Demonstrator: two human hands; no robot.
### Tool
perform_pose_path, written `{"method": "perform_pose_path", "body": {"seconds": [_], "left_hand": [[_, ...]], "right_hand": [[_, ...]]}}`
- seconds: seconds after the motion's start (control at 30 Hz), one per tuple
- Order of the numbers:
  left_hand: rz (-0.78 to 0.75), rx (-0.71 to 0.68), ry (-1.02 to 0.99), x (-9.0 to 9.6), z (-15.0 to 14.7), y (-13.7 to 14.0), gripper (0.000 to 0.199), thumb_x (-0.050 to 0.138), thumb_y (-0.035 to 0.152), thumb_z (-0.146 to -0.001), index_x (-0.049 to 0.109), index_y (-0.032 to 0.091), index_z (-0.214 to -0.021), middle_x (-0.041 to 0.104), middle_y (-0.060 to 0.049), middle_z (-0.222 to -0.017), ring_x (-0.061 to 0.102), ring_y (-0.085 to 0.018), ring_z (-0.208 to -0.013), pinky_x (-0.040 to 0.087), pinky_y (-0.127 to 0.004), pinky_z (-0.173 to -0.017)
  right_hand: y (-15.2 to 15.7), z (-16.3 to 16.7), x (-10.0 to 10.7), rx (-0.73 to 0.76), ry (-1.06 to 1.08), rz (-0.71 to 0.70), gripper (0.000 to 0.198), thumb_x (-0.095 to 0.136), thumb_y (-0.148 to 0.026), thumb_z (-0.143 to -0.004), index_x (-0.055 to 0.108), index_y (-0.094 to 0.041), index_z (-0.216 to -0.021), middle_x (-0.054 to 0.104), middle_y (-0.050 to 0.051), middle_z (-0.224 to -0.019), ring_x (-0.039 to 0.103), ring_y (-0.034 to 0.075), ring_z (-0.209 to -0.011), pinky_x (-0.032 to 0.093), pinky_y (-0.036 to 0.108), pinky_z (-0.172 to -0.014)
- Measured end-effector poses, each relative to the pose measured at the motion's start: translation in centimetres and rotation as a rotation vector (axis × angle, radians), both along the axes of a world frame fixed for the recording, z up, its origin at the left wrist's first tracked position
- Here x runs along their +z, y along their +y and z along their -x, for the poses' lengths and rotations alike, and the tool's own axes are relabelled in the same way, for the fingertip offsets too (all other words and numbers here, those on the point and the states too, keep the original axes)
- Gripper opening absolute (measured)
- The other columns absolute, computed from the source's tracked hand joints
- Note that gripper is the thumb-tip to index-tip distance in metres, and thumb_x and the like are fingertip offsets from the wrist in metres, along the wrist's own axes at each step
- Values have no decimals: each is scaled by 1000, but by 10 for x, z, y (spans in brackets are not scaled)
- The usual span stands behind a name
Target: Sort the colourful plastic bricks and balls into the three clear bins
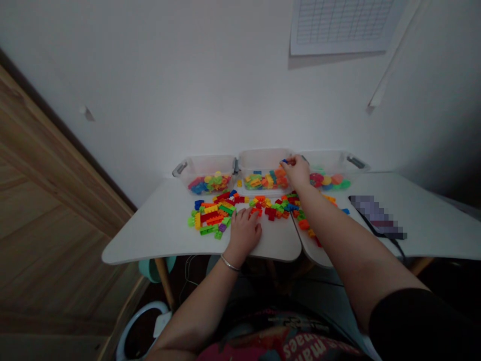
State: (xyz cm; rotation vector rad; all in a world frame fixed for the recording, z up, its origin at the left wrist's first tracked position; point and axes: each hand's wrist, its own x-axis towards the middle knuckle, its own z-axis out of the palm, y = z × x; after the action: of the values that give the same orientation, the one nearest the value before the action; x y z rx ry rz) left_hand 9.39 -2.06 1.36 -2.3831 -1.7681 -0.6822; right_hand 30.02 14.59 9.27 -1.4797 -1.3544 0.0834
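Observation:
My right hand (298,173) is over the right end of the middle clear plastic bin (263,156), its fingertips pinched on a small blue toy brick (284,161). Inside that bin lie yellow, orange and green bricks (263,181). My left hand (245,231) rests palm down on the white table (150,225), fingers spread at the front of a loose heap of coloured bricks (214,214). A red-orange brick (256,212) lies by its fingertips; whether they touch it I cannot tell.
A left bin (206,163) holds mixed coloured pieces, and a right bin (330,158) holds round ones. More bricks (303,224) lie partly behind my right forearm. A phone (376,215) with a cable is on the right. A gap splits the tabletop; a wall stands behind.

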Motion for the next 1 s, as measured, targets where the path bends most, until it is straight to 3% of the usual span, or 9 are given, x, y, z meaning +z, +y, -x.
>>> {"method": "perform_pose_path", "body": {"seconds": [0.3,0.47,0.63,0.7,0.8,0.9,1.0], "left_hand": [[-8,-8,-10,1,0,1,39,53,23,-86,62,22,-124,60,-8,-136,50,-28,-125,28,-55,-116],[-7,-7,0,-1,1,1,39,53,23,-86,61,23,-125,59,-8,-137,50,-28,-125,29,-55,-116],[3,-3,-2,0,0,2,40,53,23,-86,61,23,-125,59,-8,-137,50,-27,-126,28,-55,-117],[1,-1,-3,0,0,2,39,53,23,-86,61,23,-125,59,-8,-137,50,-27,-126,28,-55,-117],[-5,-5,-1,0,-1,2,40,54,24,-86,60,23,-125,59,-8,-137,50,-28,-125,28,-54,-116],[-13,-6,-2,0,-1,1,40,53,25,-86,60,22,-125,60,-9,-134,51,-27,-124,28,-54,-116],[-20,-9,-5,-1,0,2,39,53,24,-87,60,22,-125,60,-9,-134,51,-27,-123,28,-54,-116]], "right_hand": [[0,-2,-3,32,-61,10,25,63,-38,-82,72,-15,-83,69,11,-82,60,26,-85,45,41,-85],[-9,-2,3,54,-142,8,22,62,-35,-82,73,-15,-84,71,13,-91,61,28,-89,45,43,-88],[-36,10,7,125,-283,-141,16,59,-31,-86,71,-20,-90,70,9,-106,57,28,-107,38,45,-101],[-52,20,0,259,-341,-150,16,56,-29,-88,69,-21,-92,70,9,-105,58,26,-107,39,43,-101],[-76,36,-23,434,-471,-42,17,56,-27,-88,69,-20,-96,70,8,-107,59,25,-104,42,39,-97],[-96,46,-49,408,-604,73,24,59,-28,-86,68,-20,-107,68,10,-113,57,28,-108,42,41,-98],[-111,47,-66,341,-670,99,28,57,-29,-86,66,-18,-110,68,12,-114,56,29,-108,41,43,-98]]}}
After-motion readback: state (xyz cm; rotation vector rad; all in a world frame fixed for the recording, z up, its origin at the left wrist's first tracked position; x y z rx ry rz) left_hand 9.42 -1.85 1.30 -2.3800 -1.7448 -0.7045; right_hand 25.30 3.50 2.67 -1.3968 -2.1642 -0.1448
